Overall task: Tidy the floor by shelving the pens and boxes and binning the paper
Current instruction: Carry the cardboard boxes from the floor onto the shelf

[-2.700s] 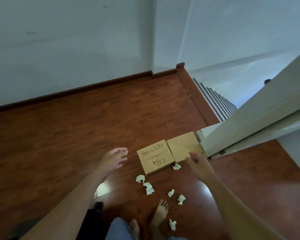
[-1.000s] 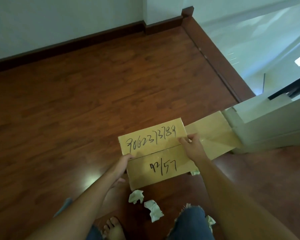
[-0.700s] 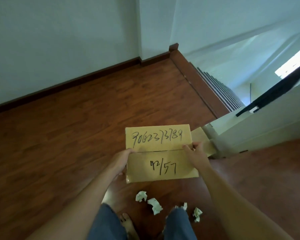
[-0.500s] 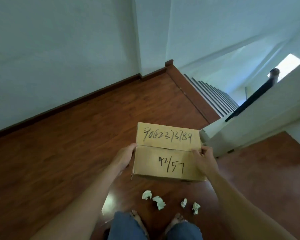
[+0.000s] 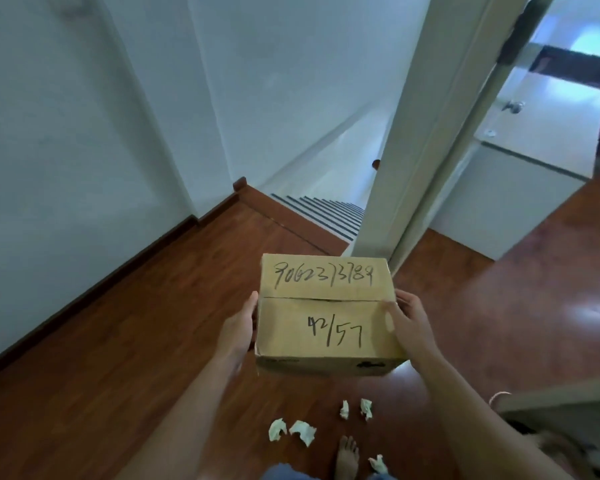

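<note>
cardboard box (image 5: 326, 313) held off floor (image 5: 136, 341) | left hand (image 5: 238, 332), right hand (image 5: 407, 323) grip opposite sides, likely keeping it level for shelving | crumpled paper (image 5: 302, 432) lies below

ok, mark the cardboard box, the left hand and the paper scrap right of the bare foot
cardboard box (image 5: 291, 334): head view, near top flap, left of the "42/57".
left hand (image 5: 238, 329): head view, middle of the hand.
paper scrap (image 5: 377, 464): head view, its crumpled middle.
</note>
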Available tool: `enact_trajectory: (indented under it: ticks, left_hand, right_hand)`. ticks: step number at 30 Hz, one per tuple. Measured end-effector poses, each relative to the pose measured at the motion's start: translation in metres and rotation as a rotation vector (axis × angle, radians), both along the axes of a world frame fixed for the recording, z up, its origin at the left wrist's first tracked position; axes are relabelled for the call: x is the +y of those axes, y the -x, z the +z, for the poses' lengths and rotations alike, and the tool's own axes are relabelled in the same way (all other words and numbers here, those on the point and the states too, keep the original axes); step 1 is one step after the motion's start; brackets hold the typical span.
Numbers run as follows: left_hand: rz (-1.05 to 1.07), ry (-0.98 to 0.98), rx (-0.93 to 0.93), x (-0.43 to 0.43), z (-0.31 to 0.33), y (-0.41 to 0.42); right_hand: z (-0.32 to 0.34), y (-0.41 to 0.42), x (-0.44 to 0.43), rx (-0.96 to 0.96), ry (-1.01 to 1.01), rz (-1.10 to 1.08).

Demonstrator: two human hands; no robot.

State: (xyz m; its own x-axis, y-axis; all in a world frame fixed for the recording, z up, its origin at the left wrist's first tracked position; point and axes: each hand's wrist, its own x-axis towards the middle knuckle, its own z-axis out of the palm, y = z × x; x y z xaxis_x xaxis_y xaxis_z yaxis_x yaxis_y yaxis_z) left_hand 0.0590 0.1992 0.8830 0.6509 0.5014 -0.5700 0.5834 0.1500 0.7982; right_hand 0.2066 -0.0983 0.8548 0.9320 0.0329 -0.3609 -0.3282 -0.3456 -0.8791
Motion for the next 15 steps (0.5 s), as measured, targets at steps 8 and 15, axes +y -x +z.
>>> enact_trajectory:
  ticks: [8,15]
  left_hand:
    - [-0.263,-0.065,-0.013,-0.018,0.006,-0.02]
    - [-0.53,-0.074,-0.062,-0.095,0.011,-0.024]
  right_hand:
    - [0.021,0.079,-0.053,-0.013,-0.093,-0.297]
    - [0.018,0.162,-0.136,-0.07,-0.113,-0.622]
